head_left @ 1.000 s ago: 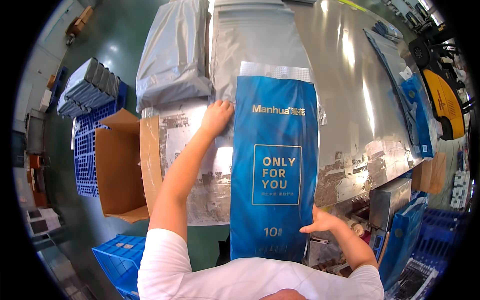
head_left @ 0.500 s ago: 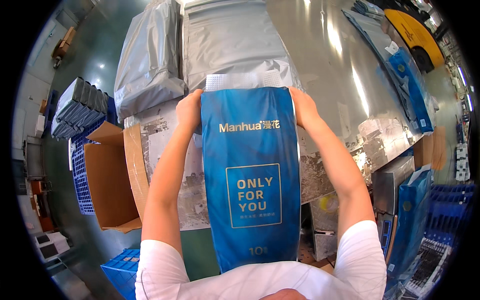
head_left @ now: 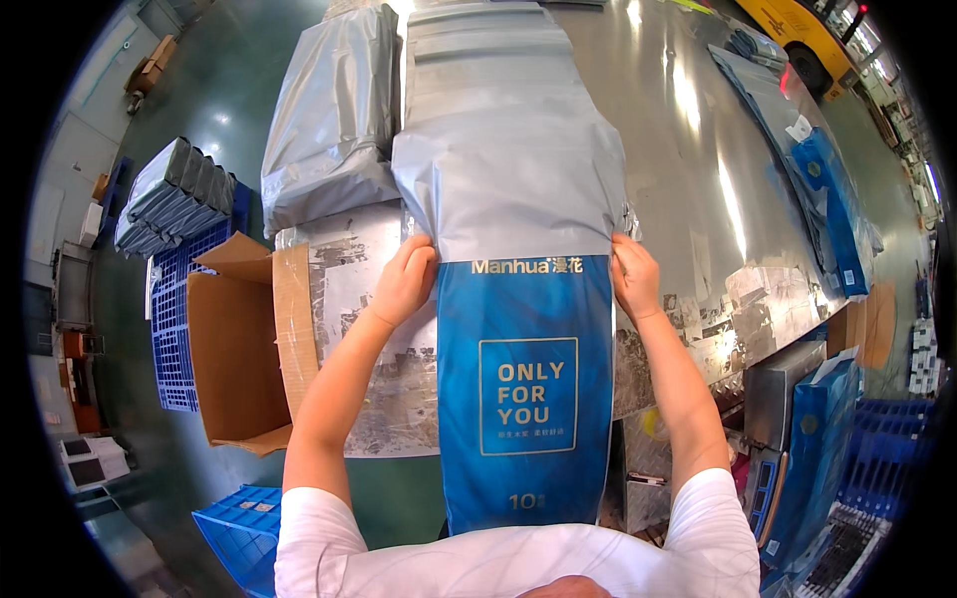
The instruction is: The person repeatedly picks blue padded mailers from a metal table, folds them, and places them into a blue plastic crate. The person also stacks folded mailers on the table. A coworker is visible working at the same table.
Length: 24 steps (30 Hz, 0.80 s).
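A long blue package (head_left: 525, 389) with gold print stretches from my body onto the metal table. Its far end is inside a grey plastic bag (head_left: 503, 149), whose near edge lies across the package's top. My left hand (head_left: 407, 277) is closed on the bag's left corner, beside the package's left edge. At the opposite corner my right hand (head_left: 634, 279) pinches the bag's edge near the package's right side. The part of the package under the grey film is hidden.
Left of the grey bag lies a filled grey bag (head_left: 334, 120). An open cardboard box (head_left: 234, 349) stands at the table's left side. More blue packages (head_left: 832, 214) are at the right, with a metal box (head_left: 783, 389) below. A blue crate (head_left: 239, 538) stands at lower left.
The grey bag now covers the package's far end, which lay bare on top before. Both hands have moved nearer to me and now hold the bag's edge.
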Each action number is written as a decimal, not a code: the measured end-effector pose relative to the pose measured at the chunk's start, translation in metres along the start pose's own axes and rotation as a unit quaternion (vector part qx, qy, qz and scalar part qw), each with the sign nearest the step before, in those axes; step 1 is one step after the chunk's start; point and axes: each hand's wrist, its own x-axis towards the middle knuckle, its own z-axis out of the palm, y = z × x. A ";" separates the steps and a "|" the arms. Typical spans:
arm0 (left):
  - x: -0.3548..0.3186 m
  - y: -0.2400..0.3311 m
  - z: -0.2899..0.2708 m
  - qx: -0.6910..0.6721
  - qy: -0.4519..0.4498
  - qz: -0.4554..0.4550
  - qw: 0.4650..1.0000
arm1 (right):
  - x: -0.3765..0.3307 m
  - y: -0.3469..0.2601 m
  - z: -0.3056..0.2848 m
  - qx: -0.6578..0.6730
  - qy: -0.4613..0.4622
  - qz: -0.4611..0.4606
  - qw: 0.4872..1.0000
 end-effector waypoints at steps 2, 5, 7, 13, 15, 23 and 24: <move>0.001 -0.003 0.010 0.035 -0.011 -0.179 0.983 | -0.001 -0.011 -0.001 -0.029 -0.078 0.082 0.993; 0.014 -0.009 0.024 0.157 -0.201 -0.353 0.900 | -0.008 0.017 0.020 -0.141 -0.204 0.201 0.948; -0.014 -0.021 0.034 0.213 -0.247 -0.350 0.878 | -0.006 -0.004 0.016 -0.169 -0.312 0.216 0.910; -0.102 0.076 -0.034 0.095 -0.450 -0.339 0.820 | -0.118 -0.035 -0.066 -0.142 -0.543 0.119 0.819; -0.158 0.114 -0.057 0.007 -0.502 -0.316 0.805 | -0.191 -0.042 -0.096 -0.032 -0.567 0.085 0.819; -0.160 0.152 -0.099 -0.140 -0.592 -0.231 0.759 | -0.237 -0.060 -0.108 0.072 -0.760 0.083 0.640; -0.157 0.137 -0.088 -0.139 -0.657 -0.215 0.709 | -0.211 -0.072 -0.111 0.094 -0.770 0.039 0.630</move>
